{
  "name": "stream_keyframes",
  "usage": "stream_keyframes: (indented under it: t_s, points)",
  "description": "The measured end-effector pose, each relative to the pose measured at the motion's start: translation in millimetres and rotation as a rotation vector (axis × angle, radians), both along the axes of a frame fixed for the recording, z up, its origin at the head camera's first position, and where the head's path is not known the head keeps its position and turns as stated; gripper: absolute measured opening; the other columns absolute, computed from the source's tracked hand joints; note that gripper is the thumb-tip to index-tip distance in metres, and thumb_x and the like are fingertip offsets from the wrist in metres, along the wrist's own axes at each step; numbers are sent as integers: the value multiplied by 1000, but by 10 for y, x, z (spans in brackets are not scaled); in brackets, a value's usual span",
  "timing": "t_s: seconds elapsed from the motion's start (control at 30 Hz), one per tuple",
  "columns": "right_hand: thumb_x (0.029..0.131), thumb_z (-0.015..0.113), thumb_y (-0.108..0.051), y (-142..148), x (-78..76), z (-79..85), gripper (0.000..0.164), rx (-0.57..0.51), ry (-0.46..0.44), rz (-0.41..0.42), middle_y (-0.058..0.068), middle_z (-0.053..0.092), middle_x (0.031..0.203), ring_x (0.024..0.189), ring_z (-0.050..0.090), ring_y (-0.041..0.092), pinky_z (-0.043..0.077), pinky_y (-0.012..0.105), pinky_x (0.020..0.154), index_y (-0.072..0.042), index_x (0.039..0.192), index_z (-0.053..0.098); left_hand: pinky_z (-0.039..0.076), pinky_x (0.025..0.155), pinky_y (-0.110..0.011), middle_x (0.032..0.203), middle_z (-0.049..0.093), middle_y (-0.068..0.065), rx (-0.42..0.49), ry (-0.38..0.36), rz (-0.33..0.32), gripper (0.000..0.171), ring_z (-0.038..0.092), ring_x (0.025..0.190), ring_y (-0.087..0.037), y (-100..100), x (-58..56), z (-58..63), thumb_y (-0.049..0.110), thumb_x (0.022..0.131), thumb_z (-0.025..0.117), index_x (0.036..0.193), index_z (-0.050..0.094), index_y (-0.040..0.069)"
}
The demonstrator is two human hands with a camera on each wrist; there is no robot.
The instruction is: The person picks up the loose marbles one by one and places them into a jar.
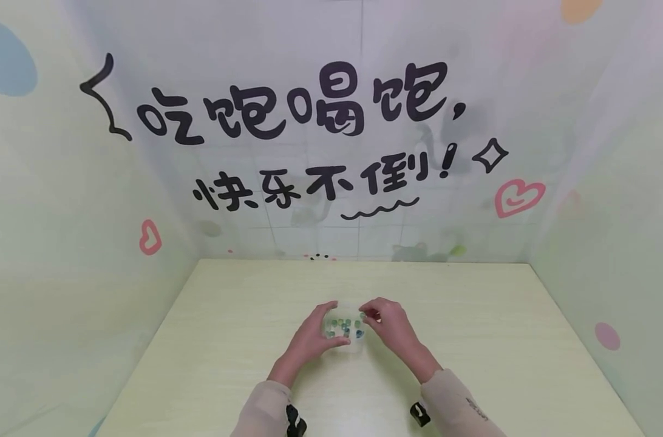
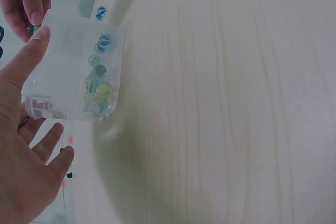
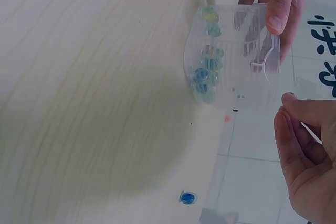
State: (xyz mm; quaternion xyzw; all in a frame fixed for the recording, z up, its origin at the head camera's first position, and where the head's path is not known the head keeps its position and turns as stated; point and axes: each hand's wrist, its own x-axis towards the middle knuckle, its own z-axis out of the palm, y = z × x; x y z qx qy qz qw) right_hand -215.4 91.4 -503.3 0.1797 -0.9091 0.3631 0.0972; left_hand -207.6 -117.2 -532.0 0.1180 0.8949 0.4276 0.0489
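My left hand (image 1: 311,334) grips a clear plastic box (image 2: 68,59) from its left side, thumb on the near wall and fingers on the far one. Several glass marbles (image 3: 209,65), green, blue and yellowish, lie together on the bottom of the box. At the right side of the box, my right hand (image 1: 390,326) pinches a green marble (image 1: 362,315) between thumb and fingertips, close by the rim. In the right wrist view the fingertips hide that marble.
A lone blue marble (image 3: 188,198) lies on the table outside the box, on its right side. The light wood-grain table (image 1: 227,315) ends at a back wall (image 1: 288,237) with printed lettering, and printed side walls flank it.
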Motion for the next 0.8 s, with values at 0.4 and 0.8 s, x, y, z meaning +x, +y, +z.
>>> stream_keyframes:
  t_s: [0.4,0.8]
  points:
    - [82,77,2,35,-17,23,17,-6,-16,-20,4,72,86,78,68,14,61,25,70,-4,97,76,40,114,-59,155,43,-12,-1,6,2,87,41,143,-37,-7,-15,-15,41,79,84,150,42,13]
    - [82,77,3,201,-16,35,17,-29,-31,-65,6,73,89,81,68,16,62,27,72,-4,98,75,40,114,-59,155,44,-13,14,-4,8,84,42,142,-38,-3,-11,-11,37,79,84,149,43,13]
